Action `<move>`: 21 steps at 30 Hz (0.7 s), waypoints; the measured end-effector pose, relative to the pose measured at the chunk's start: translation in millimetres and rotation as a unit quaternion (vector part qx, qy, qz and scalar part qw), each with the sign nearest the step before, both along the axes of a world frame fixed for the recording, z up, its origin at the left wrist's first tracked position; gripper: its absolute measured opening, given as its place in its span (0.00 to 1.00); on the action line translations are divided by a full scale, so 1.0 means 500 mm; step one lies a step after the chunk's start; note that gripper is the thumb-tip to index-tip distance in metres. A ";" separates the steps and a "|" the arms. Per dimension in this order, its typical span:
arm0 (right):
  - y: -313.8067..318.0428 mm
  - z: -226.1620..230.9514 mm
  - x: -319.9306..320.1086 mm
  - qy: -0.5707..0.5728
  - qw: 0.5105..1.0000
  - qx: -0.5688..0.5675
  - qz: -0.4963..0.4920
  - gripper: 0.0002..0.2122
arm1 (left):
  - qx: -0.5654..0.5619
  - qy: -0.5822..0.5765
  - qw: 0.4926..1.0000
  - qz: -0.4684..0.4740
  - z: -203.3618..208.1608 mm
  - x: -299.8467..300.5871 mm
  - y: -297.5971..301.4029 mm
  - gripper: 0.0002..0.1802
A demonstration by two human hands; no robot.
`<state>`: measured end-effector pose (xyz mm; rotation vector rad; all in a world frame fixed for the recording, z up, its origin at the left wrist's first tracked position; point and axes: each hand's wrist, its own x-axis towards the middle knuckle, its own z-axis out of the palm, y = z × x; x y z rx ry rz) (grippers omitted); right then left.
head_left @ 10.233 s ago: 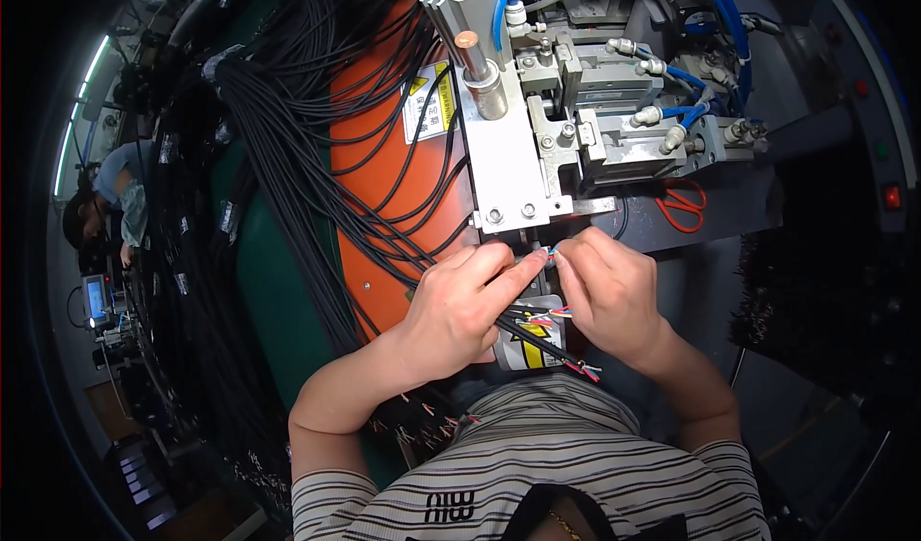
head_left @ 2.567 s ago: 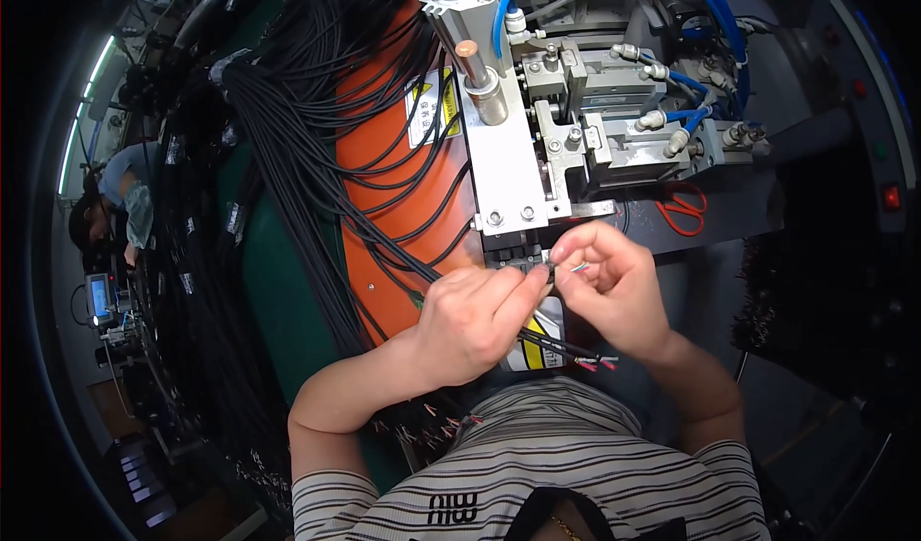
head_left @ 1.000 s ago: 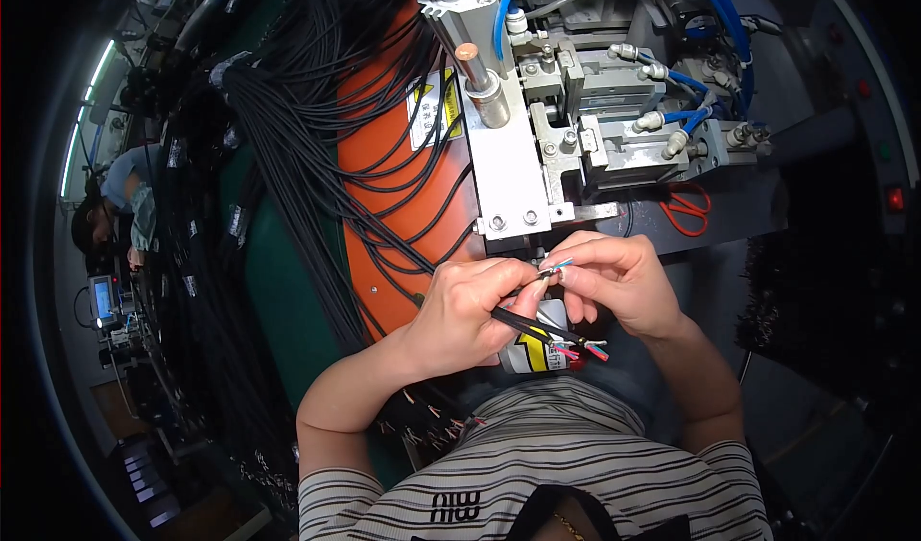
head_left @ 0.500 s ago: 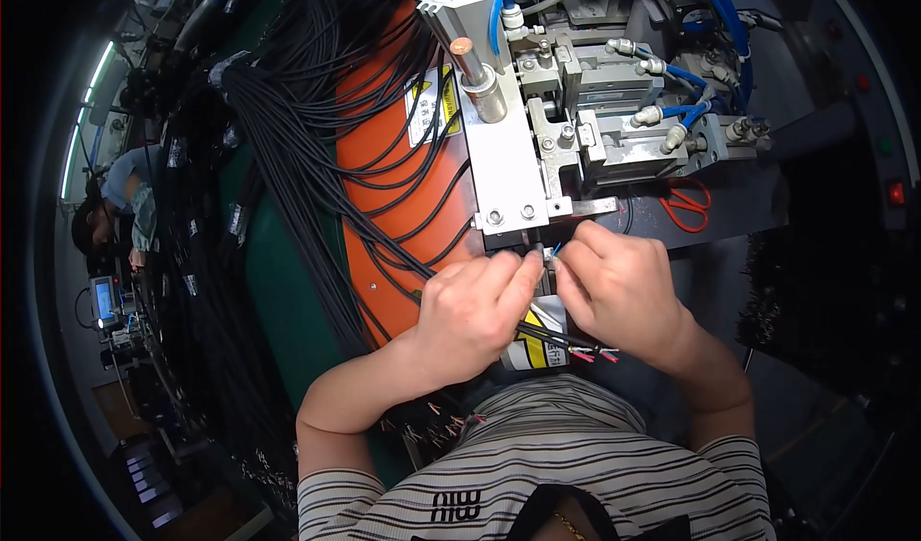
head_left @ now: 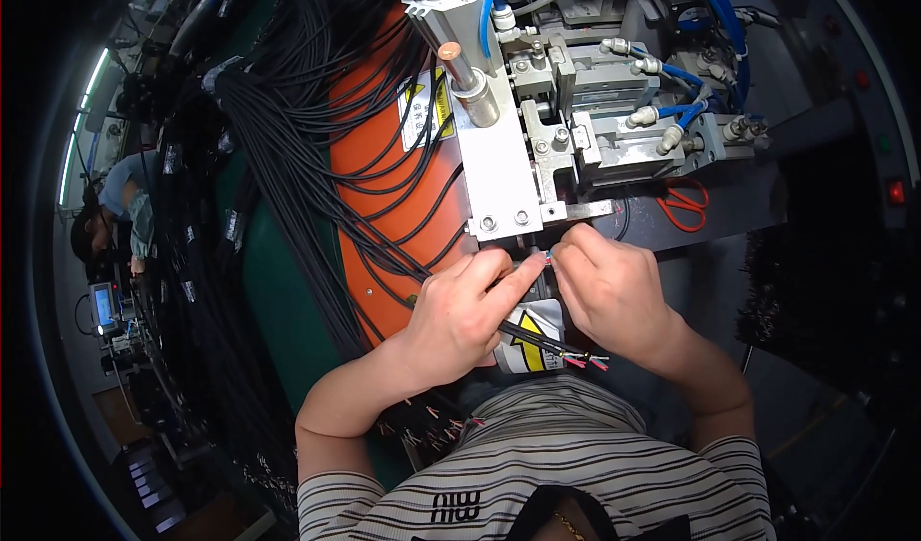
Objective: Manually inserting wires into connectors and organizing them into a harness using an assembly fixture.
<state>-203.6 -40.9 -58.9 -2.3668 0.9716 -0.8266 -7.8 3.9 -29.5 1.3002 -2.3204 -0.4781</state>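
Just below the front end of a metal machine [head_left: 499, 172], my two hands meet with fingertips almost touching. My left hand [head_left: 465, 306] is closed on black cables [head_left: 531, 333], whose stripped ends show red and pale thin wires [head_left: 585, 361] beneath my right hand. Between the fingertips are small coloured wire ends [head_left: 549, 258], some reddish; my right hand [head_left: 614, 287] pinches them with thumb and forefinger. My fingers cover most of these wires. A silver label with a yellow arrow [head_left: 526, 349] lies under the cables.
Many long black cables [head_left: 278, 138] are draped over an orange panel [head_left: 384, 186] and a green surface [head_left: 273, 282] on the left. Red-handled scissors [head_left: 683, 205] rest at right. Blue air tubes [head_left: 734, 23] rise behind the cylinders. Another person [head_left: 120, 191] is far left.
A blue wire end stood out between my fingertips before; now reddish ends show there. My left hand and the cables have shifted slightly left, and the machine sits a little further left in view.
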 end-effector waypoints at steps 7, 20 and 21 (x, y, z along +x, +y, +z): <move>0.001 0.004 0.000 0.044 0.998 -0.033 0.007 0.04 | -0.027 -0.062 0.997 -0.046 0.006 0.001 0.001 0.28; 0.006 0.009 -0.010 0.048 0.999 -0.023 0.005 0.04 | -0.035 -0.115 0.992 -0.049 0.014 0.001 0.006 0.25; 0.007 0.008 -0.009 0.066 0.998 -0.023 0.002 0.04 | -0.042 -0.113 0.991 -0.049 0.010 0.002 0.007 0.24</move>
